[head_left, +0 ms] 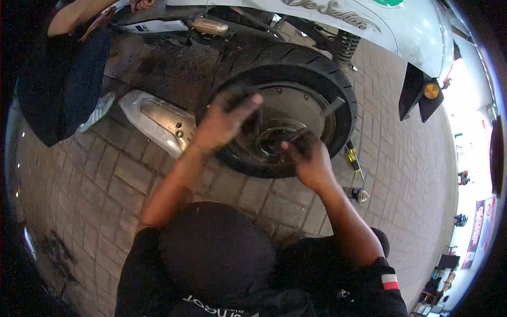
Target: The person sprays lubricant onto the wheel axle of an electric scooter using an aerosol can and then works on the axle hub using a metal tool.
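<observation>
A scooter wheel with a black tyre [338, 68] and a dusty grey hub face [288, 103] is in front of me, below the white body panel [359, 18]. My left hand [224, 119] is over the left part of the rim, smeared by motion; something dark is at its fingers, too blurred to name. On the lower right of the hub, my right hand [311, 161] has its fingers bent round something dark and thin that I cannot make out. Between the two hands lies the dark hub centre [272, 142].
A silver metal cover [153, 119] lies on the paving left of the wheel. At the right are a yellow-black screwdriver [353, 158] and a spray can [359, 194]. Another person's arm [74, 16] is at the upper left. A coil spring [346, 47] stands above the tyre.
</observation>
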The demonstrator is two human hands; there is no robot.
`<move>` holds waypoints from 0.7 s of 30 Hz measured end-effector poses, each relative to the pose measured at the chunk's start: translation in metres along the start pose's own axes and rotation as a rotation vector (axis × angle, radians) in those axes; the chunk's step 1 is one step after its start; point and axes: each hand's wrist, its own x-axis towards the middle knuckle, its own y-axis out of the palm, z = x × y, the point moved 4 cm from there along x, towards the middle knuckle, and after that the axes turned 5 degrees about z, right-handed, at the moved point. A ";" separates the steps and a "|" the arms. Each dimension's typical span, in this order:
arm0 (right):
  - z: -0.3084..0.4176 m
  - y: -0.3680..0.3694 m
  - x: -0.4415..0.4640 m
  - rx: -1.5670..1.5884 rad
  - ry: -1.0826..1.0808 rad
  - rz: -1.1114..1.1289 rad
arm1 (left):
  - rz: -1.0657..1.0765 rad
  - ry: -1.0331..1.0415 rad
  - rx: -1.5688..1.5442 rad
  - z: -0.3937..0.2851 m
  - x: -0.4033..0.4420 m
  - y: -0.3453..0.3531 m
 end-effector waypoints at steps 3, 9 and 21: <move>-0.034 0.009 0.005 0.362 0.023 -0.082 | 0.251 -0.226 0.421 0.017 -0.005 0.042; -0.072 0.033 0.001 0.768 0.129 -0.194 | 0.265 -0.618 0.016 0.052 -0.032 0.078; -0.071 0.046 -0.008 0.945 0.187 -0.113 | 0.142 -0.664 -0.342 0.076 -0.037 0.091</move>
